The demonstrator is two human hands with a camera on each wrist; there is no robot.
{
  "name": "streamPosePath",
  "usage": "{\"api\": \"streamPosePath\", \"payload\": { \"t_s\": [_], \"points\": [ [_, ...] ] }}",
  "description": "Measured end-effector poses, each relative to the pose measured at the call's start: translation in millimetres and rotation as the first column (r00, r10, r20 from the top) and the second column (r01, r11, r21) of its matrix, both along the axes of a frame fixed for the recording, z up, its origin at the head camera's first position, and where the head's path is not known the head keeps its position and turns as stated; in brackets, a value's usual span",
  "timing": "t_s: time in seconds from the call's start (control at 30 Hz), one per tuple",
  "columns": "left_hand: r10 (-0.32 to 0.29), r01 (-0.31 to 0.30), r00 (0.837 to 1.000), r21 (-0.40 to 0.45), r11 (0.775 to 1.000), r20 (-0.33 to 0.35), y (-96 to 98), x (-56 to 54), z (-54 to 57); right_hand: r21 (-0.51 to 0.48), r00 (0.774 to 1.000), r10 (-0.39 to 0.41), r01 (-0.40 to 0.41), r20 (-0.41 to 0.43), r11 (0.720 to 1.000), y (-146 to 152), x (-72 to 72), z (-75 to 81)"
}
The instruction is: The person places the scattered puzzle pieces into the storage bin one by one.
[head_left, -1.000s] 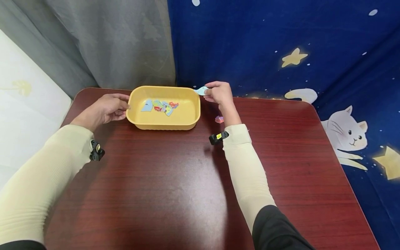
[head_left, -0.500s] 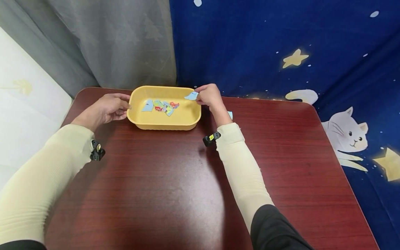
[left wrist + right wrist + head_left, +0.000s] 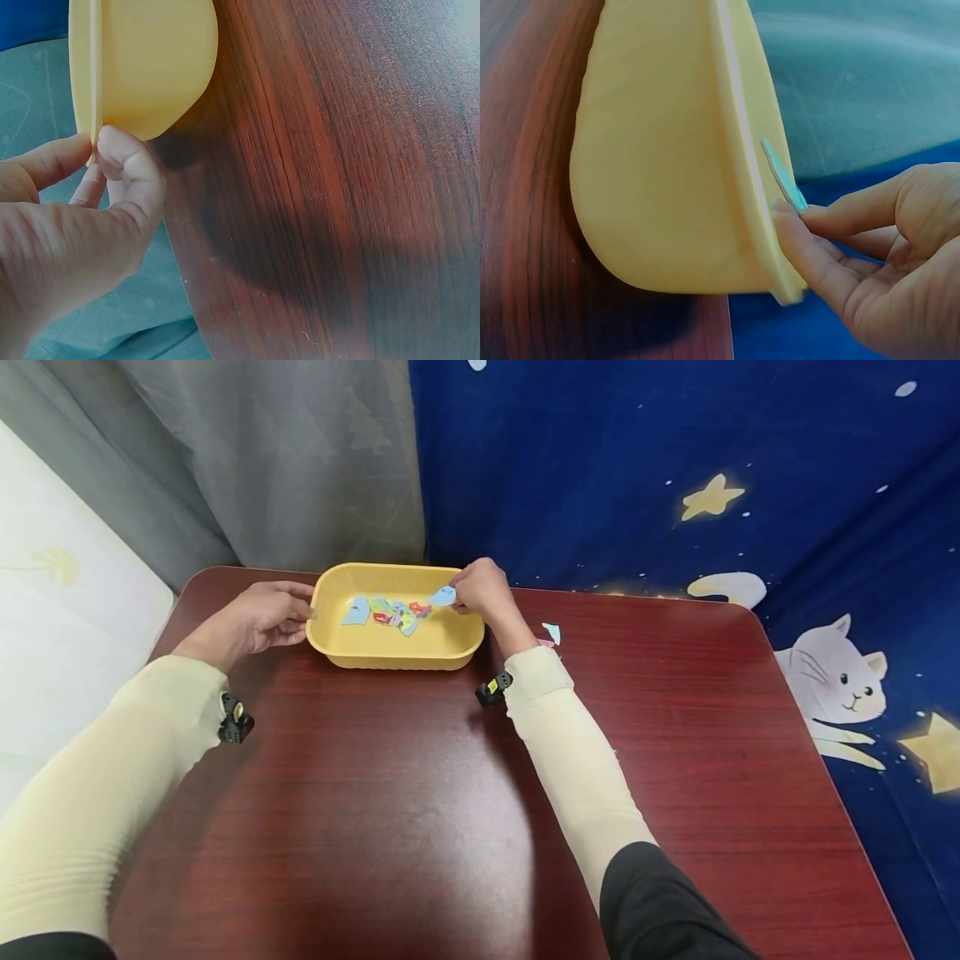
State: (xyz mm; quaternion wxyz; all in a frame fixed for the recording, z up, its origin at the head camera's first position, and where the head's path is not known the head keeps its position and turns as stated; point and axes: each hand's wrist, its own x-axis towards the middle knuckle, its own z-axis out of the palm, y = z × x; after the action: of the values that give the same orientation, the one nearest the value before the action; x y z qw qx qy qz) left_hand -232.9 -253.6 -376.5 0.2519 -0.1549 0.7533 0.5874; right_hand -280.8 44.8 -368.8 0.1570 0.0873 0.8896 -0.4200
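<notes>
Reddish-brown wood-grained table [image 3: 337,810] before grey curtain [image 3: 285,460] and star-printed blue curtain [image 3: 555,460]; yellow bin [image 3: 397,662] near far edge, left hand [image 3: 262,614] pinching its left end, right hand [image 3: 487,589] pinching light-blue piece [image 3: 443,597] over its right part.

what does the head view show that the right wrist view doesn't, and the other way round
Only head: the left hand gripping the far end of the yellow tub, colourful pieces lying inside it, others on the table, and the curtain's cat print.

Only right wrist: the thin edge of the light blue piece, seen nearly edge-on.

Both: the right hand pinching that piece, plus tub, table and blue curtain.
</notes>
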Motion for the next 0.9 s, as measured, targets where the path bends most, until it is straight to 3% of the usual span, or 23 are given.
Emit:
{"api": "streamPosePath", "payload": {
  "t_s": [0.1,0.27,0.57,0.9],
  "points": [
    [0.002,-0.002,1.0,-0.005,1.0,0.0,0.8,-0.3,0.9,0.125,0.999,0.044,-0.045,0.011,0.991,-6.0,-2.2,-0.9],
    [0.005,-0.005,1.0,-0.008,1.0,-0.005,1.4,-0.6,2.0,0.298,0.991,0.135,-0.134,0.015,0.945,-13.5,-4.1,-5.5],
    [0.011,-0.011,1.0,0.016,1.0,-0.001,1.0,-2.3,0.4,0.304,0.988,0.146,-0.154,0.051,0.94,-22.5,-6.4,-12.2],
    [0.012,-0.012,1.0,0.022,1.0,-0.001,-0.3,-1.3,-0.7,0.393,0.974,0.224,-0.214,0.019,0.894,-28.2,-6.9,-18.1]
  ]
}}
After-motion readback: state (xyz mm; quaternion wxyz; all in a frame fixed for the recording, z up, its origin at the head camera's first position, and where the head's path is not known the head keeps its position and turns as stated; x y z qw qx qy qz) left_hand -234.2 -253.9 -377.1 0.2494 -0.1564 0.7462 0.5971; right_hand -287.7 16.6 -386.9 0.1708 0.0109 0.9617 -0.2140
